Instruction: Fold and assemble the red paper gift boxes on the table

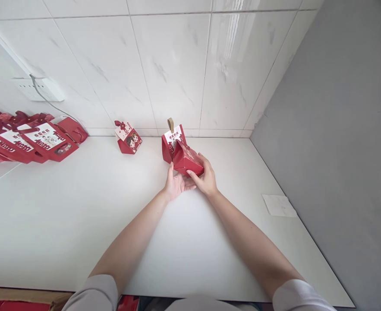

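Note:
A red folded-paper gift box (190, 162) is between my two hands, tilted, with its near faces toward me. My right hand (207, 177) is closed around its right side, thumb on the near face. At its lower left, my left hand (176, 185) has its thumb against the box and its other fingers reaching under it. Just behind, partly hidden, stands another red gift box (167, 149) with a white printed panel and a tan ribbon loop. I cannot tell whether the two boxes touch.
A small red-and-pink box (128, 140) stands by the tiled wall. Several flat red boxes with handles (44, 138) overlap at the left, below a wall socket (41, 89) with a cable. A white sheet (279, 205) lies near the grey partition (339, 142). A cardboard carton (25, 296) sits below the table's front edge.

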The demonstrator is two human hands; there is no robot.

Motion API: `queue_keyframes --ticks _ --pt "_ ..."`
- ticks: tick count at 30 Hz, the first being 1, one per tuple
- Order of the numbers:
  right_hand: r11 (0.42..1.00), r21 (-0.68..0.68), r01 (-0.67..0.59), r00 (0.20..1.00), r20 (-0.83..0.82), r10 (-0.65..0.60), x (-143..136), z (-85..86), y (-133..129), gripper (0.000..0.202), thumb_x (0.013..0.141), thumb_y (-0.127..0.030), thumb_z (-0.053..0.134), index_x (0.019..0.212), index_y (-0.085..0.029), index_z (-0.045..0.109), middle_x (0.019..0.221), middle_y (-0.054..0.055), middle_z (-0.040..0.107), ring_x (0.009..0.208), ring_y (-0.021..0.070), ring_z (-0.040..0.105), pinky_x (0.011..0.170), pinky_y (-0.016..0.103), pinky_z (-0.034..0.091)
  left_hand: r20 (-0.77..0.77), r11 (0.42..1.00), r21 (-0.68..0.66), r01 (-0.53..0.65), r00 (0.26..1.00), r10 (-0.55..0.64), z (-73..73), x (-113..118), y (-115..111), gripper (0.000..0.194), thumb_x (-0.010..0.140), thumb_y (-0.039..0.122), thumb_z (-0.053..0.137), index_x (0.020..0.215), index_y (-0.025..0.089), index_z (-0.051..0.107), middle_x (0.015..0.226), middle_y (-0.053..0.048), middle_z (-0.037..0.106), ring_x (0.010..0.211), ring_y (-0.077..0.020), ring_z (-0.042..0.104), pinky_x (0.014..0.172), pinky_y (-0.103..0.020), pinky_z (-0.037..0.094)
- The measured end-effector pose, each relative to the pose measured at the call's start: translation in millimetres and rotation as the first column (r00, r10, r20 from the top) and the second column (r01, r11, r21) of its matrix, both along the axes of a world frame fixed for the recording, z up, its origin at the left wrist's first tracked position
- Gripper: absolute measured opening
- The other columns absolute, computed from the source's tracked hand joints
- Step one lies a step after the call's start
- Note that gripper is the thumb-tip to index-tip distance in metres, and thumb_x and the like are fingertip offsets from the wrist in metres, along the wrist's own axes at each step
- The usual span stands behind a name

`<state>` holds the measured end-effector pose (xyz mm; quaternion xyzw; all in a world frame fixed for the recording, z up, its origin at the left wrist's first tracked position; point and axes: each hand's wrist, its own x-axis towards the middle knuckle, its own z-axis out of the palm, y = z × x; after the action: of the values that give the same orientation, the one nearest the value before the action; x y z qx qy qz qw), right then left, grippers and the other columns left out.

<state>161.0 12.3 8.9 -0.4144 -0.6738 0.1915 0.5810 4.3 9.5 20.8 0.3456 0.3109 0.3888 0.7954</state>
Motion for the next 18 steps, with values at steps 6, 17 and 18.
queue_keyframes --ticks 6,17,18 --pt "0.995 -0.052 0.081 0.997 -0.01 -0.081 -3.4 0.9 -2.3 0.051 0.082 -0.048 0.069 0.125 -0.025 0.055 0.13 0.01 0.061 0.119 0.0287 0.059 0.1 0.046 0.05 0.074 0.996 0.019 0.087 0.993 -0.088 -6.7 0.6 1.8 0.095 0.079 0.085 0.018 0.141 0.019 0.046 0.139 -0.018 0.054 0.124 -0.0343 0.054 0.105 -0.055 0.038" --pt "0.981 -0.099 -0.164 0.986 0.025 0.167 11.2 -7.2 8.4 0.067 0.085 -0.053 0.066 0.144 -0.03 0.045 0.153 0.006 0.043 0.143 0.0271 0.037 0.118 0.047 0.032 -0.023 0.987 0.155 -0.032 0.999 0.036 -11.4 1.6 2.5 0.086 0.081 0.079 0.032 0.142 0.019 0.044 0.139 -0.016 0.054 0.124 -0.0339 0.053 0.104 -0.053 0.041" --pt "0.96 -0.138 -0.243 0.969 -0.002 0.245 13.5 -8.2 10.1 0.072 0.085 -0.055 0.065 0.148 -0.031 0.039 0.157 0.005 0.036 0.146 0.0262 0.03 0.12 0.046 0.028 -0.055 0.97 0.227 -0.085 0.993 0.1 -13.4 1.6 3.3 0.081 0.083 0.074 0.039 0.144 0.021 0.041 0.142 -0.014 0.052 0.126 -0.0329 0.051 0.104 -0.052 0.042"
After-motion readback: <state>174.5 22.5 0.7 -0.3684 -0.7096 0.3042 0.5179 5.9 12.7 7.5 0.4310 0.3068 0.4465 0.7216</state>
